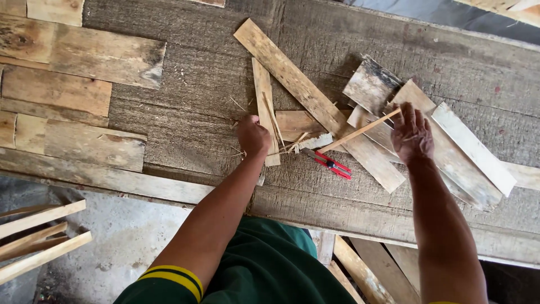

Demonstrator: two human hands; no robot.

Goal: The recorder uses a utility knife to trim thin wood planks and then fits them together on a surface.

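- The left hand [253,136] is curled into a loose fist, resting on the lower end of a narrow pale wooden slat [264,107]; whether the fingers actually grip it cannot be told.
- The right hand [412,134] lies flat with fingers spread, palm down on a heap of weathered flat wood offcuts [450,152], touching the top end of a thin light wooden stick [360,132].
- A red-handled utility knife [332,164] lies on the rough grey plank bench [185,107], at four o'clock from the left hand, between both hands.
- A long diagonal pale board [315,101] runs at one o'clock from the left hand.
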